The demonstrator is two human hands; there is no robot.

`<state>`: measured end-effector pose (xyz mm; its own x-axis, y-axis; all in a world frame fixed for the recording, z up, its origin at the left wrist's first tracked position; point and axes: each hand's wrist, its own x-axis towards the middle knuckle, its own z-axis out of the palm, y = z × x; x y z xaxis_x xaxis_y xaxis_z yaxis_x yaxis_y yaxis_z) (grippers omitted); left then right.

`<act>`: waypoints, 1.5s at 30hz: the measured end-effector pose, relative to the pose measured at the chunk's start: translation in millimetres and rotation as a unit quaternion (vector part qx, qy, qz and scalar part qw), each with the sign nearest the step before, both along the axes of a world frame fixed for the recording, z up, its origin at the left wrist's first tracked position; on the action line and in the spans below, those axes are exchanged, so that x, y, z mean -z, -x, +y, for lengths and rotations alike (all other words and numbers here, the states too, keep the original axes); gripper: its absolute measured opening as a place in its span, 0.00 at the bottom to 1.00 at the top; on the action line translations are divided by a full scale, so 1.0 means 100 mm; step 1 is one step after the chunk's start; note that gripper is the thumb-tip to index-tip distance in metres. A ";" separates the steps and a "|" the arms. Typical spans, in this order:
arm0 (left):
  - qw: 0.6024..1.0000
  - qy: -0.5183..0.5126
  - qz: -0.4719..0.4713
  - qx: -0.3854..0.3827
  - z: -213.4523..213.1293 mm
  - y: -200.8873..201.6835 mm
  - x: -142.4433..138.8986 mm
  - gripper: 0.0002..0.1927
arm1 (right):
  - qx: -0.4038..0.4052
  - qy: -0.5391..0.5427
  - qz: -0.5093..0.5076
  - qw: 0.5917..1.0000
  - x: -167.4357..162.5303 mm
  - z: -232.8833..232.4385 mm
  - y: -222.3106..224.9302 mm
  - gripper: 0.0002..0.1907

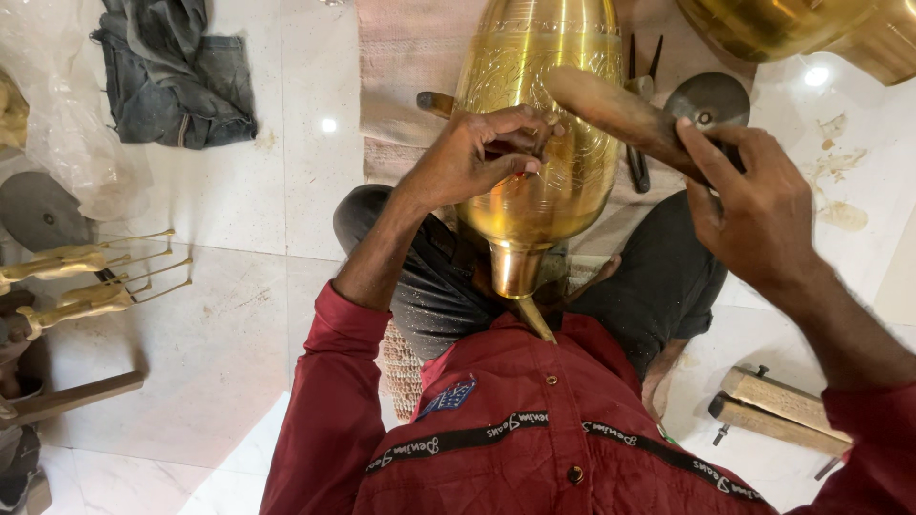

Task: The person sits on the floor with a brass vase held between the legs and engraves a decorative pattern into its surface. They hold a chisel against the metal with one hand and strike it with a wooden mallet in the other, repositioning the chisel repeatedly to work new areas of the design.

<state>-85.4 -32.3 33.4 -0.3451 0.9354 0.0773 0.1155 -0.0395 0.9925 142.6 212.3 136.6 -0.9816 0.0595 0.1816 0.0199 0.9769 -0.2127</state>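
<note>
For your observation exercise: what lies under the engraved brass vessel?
Under the brass vessel a woven mat shows, with the person's dark-trousered lap below its neck. What lies directly beneath stays covered.

Both hands raised: left (472, 153) fingers pinched, right (749, 205) fist-closed.

Glossy pale tiled floor (239, 315) reflects lamps, a woven mat (405, 57) spread across it.
</note>
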 end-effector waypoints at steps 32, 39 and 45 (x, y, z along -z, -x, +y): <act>1.000 -0.010 0.007 -0.025 0.00 -0.06 0.03 0.22 | -0.077 -0.025 -0.014 0.997 -0.39 0.05 0.45 0.29; 0.993 0.004 -0.013 -0.115 -0.04 -0.22 0.10 0.20 | -0.148 -0.169 0.012 0.974 -0.44 0.10 0.60 0.28; 0.986 0.024 -0.054 -0.157 -0.08 -0.31 0.02 0.20 | -0.168 -0.212 -0.011 0.963 -0.58 0.04 0.67 0.29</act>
